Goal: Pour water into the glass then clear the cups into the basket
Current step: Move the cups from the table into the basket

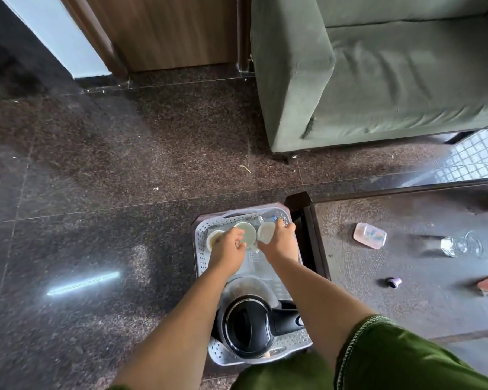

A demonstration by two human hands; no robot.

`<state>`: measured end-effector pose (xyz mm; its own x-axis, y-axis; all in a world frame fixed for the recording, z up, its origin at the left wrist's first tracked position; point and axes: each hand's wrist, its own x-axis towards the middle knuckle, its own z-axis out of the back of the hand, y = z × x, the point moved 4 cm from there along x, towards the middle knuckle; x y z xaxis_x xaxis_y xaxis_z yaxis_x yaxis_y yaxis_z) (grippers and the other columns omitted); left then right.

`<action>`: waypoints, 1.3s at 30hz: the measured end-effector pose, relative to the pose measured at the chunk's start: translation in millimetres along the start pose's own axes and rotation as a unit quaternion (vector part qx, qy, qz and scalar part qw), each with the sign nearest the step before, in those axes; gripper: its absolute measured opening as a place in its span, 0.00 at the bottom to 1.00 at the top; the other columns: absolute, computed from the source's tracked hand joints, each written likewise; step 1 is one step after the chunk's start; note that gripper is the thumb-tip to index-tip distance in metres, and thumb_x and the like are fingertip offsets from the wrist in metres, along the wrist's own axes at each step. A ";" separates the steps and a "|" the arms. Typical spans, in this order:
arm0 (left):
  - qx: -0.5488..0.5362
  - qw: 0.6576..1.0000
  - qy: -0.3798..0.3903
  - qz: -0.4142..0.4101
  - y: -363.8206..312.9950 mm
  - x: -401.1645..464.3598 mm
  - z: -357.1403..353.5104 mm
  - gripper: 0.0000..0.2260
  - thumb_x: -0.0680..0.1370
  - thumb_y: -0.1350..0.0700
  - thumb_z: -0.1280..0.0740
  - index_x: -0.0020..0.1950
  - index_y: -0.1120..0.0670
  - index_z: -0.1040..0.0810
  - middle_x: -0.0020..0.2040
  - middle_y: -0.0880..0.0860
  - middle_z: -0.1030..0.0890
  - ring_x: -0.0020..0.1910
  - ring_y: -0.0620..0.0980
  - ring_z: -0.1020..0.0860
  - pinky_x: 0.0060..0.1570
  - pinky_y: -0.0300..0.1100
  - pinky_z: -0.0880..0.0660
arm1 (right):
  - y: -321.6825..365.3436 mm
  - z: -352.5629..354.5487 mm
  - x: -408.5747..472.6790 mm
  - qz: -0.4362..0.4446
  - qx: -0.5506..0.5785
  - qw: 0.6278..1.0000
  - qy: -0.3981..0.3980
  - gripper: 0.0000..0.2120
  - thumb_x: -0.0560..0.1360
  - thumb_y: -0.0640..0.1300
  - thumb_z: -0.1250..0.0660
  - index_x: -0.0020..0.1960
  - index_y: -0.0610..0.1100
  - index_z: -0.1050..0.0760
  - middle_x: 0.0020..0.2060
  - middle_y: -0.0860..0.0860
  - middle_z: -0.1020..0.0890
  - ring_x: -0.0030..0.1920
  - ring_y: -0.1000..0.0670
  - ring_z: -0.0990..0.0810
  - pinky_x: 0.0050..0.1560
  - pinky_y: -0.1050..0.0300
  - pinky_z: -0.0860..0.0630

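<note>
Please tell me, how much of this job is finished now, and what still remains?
Mostly done, it seems. The kettle already stands in the basket, and one cup sits at its far end. In hand: the left hand and right hand each hold a cup there, apparently setting them down. The glass remains on the table; whether it holds water cannot be told.

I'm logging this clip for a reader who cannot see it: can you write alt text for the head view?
Both hands reach into a grey perforated basket on the dark floor: the left hand and right hand each hold a pale cup beside a third cup. A black kettle stands at the basket's near end; a glass lies on the table.
</note>
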<state>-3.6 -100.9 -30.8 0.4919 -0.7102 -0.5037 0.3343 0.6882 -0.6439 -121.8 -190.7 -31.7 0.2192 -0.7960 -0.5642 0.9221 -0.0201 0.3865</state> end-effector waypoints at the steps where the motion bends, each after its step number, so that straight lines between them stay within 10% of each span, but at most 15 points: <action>1: 0.001 1.000 0.001 0.001 0.3 0.1 0.0 0.14 0.78 0.61 0.35 0.64 0.55 0.25 0.59 0.52 0.20 0.54 0.49 0.22 0.54 0.37 0.30 | -0.4 3.0 -0.1 0.008 -0.015 1.000 -0.002 0.35 0.71 0.50 0.26 0.72 0.44 0.38 0.67 0.42 0.36 0.54 0.42 0.20 0.48 0.53 0.24; 11: 0.017 1.000 -0.005 0.001 -6.4 1.1 6.8 0.13 0.77 0.61 0.36 0.62 0.57 0.25 0.56 0.54 0.19 0.54 0.54 0.22 0.55 0.45 0.26 | 12.7 42.4 -6.5 0.177 -0.270 0.945 -0.055 0.31 0.69 0.35 0.33 0.68 0.55 0.35 0.63 0.48 0.32 0.58 0.43 0.30 0.52 0.47 0.28; 24: -0.003 1.000 0.018 -0.004 5.2 2.1 -9.2 0.16 0.77 0.60 0.36 0.65 0.56 0.27 0.61 0.53 0.21 0.62 0.53 0.24 0.64 0.52 0.28 | 26.9 27.9 22.3 0.447 -0.534 0.715 0.052 0.33 0.75 0.39 0.32 0.74 0.55 0.42 0.74 0.48 0.40 0.70 0.41 0.38 0.62 0.44 0.28; 28: 0.003 1.000 0.016 0.002 10.2 2.0 -11.4 0.16 0.77 0.59 0.36 0.65 0.55 0.27 0.60 0.53 0.21 0.62 0.53 0.26 0.64 0.51 0.29 | 31.4 30.2 23.5 0.486 -0.567 0.664 0.035 0.32 0.69 0.43 0.24 0.69 0.54 0.30 0.67 0.51 0.26 0.63 0.43 0.26 0.50 0.46 0.23; 32: -0.001 1.000 0.008 -0.007 9.9 0.4 -9.7 0.16 0.77 0.60 0.36 0.64 0.56 0.26 0.58 0.53 0.20 0.62 0.53 0.25 0.65 0.51 0.30 | 25.7 18.5 26.0 0.467 -0.551 0.690 0.042 0.30 0.80 0.38 0.42 0.78 0.48 0.49 0.74 0.48 0.37 0.72 0.42 0.38 0.63 0.46 0.31; 39: 0.017 1.000 0.000 -0.015 2.6 -1.6 -4.7 0.16 0.77 0.60 0.34 0.64 0.58 0.26 0.58 0.55 0.20 0.59 0.54 0.23 0.62 0.49 0.27 | 15.8 20.0 20.1 0.437 -0.466 0.767 0.058 0.31 0.79 0.35 0.42 0.78 0.45 0.50 0.78 0.47 0.46 0.76 0.44 0.44 0.72 0.49 0.38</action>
<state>-7.3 -98.6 -34.4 0.4805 -0.7312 -0.4842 0.3771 0.6707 -0.6387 -109.2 -219.2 -22.3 0.8604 -0.1996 -0.4689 0.2236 0.9747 -0.0046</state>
